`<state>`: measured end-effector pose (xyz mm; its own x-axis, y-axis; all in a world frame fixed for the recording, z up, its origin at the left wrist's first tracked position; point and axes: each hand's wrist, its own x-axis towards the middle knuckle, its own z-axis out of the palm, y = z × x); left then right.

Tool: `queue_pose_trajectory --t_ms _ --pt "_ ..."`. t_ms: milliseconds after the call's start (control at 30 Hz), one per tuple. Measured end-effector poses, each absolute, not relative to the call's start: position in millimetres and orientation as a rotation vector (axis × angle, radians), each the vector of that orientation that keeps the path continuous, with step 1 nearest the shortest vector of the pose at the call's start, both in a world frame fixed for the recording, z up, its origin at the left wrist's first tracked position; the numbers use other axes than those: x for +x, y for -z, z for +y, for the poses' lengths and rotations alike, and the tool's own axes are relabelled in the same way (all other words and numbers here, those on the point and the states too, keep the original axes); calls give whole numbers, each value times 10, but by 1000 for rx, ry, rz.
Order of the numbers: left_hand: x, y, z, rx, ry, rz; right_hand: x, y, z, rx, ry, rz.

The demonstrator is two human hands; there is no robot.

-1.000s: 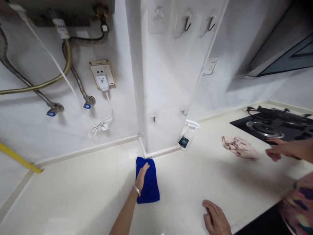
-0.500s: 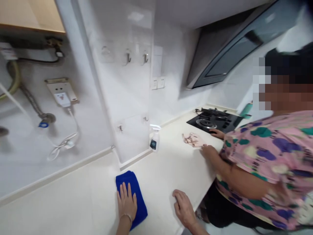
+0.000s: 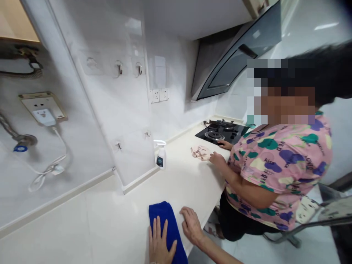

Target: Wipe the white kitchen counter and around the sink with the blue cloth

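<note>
My left hand (image 3: 161,242) lies flat with spread fingers on a folded blue microfiber cloth (image 3: 167,231), which rests on the white countertop (image 3: 96,220) near its front edge. The cloth's lower end runs out of view. My right hand (image 3: 191,225) rests on the bare countertop just right of the cloth, fingers slightly curved and touching nothing else. Across the counter, a person in a pink patterned shirt (image 3: 280,172) stands with one hand (image 3: 217,159) near a crumpled pink cloth (image 3: 200,153).
A white spray bottle (image 3: 161,156) stands by the wall. Beyond it lies a black gas hob (image 3: 220,132) under a range hood (image 3: 236,62). Wall hooks, sockets and braided hoses are on the left wall. A metal-legged chair (image 3: 302,220) stands at lower right.
My view has swung, showing more of the person and the hood. The blue cloth and my hands now lie farther from the wall, and the person's hands stay near the pink cloth.
</note>
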<state>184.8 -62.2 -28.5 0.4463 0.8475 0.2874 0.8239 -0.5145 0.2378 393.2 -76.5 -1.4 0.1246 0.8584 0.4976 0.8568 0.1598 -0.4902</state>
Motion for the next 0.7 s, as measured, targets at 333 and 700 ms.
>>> queue_pose_trajectory --t_ms 333,700 --pt "775 95 -1271 2567 -470 1763 2845 19 -705 -1365 -157 -2086" --pt "-1322 -348 -1847 1241 -271 2831 3424 129 -666 -1588 68 -2244"
